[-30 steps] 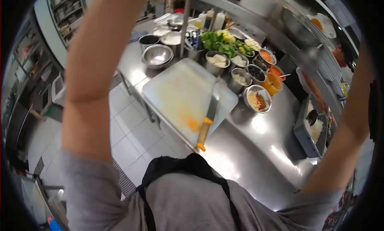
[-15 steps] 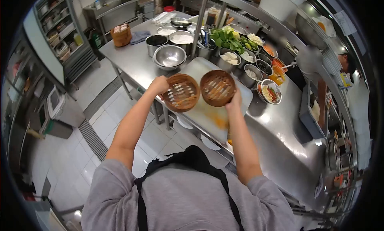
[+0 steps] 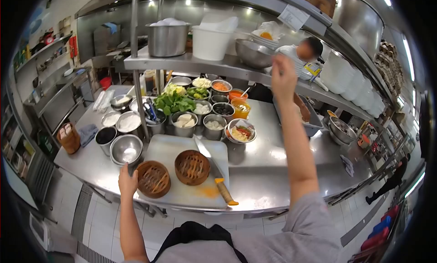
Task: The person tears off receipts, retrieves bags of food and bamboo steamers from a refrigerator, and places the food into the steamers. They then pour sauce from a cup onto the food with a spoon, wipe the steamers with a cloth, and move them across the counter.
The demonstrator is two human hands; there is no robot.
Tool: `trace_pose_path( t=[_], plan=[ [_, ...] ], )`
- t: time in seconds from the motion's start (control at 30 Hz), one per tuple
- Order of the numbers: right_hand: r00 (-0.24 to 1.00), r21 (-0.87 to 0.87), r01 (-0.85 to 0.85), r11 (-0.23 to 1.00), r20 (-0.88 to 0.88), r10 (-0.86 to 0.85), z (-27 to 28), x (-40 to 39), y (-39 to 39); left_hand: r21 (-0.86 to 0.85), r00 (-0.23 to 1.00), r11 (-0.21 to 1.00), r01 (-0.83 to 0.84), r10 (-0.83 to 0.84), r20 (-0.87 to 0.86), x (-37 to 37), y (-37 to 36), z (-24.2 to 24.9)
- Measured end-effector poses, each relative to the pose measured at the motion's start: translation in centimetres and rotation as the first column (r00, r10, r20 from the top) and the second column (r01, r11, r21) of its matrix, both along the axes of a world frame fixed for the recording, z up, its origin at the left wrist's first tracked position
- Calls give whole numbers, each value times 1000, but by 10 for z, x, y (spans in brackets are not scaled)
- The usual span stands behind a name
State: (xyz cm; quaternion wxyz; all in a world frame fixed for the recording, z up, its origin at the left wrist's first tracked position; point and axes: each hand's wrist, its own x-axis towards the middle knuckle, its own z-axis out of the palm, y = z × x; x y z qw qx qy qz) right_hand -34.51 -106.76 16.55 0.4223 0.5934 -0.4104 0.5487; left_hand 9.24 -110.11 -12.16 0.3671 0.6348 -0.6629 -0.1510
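Note:
Two round bamboo steamer baskets with slatted bottoms rest on the white cutting board. My left hand is at the outer side of the left bamboo steamer basket, closed on its rim, just below a shiny metal bowl. The right bamboo steamer basket stands apart from both hands. Beside it lies a large knife with a yellow and tan handle. My right hand is raised in front of the overhead shelf, close to a metal mixing bowl. Its fingers are loosely bent, slightly blurred, with nothing visible in them.
Metal tubs of ingredients and leafy greens line the back of the steel table. A steel shelf holds a pot and a white bucket. Another person stands behind it. A grey bin is at right.
Both baskets, held up before, are now down on the board. My right hand has let go and risen toward the shelf. The view has turned right and up, and the knife shows.

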Motion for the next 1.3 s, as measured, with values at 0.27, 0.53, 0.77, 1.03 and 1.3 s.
trace_pose_path(
  t=[0.27, 0.53, 0.77, 1.03, 1.3],
  plan=[
    [919, 680, 393, 619, -303, -251, 79, -164, -1, -292, 961, 939, 183, -233, -148, -72, 19, 57],
    [982, 575, 180, 798, -62, -177, 97, -122, 50, -303, 736, 795, 526, -604, -305, -166, 31, 95],
    [834, 827, 99, 553, -372, 407, -46, 25, 152, -188, -189, 119, 975, -2, -982, -239, 59, 142],
    [869, 213, 429, 878, -365, -336, 13, -126, 17, 5, 856, 956, 294, -261, -446, -110, 4, 19],
    [977, 738, 207, 642, -126, -170, 62, -229, -24, 240, 987, 960, -147, 159, -34, -32, -12, -11]
  ],
)
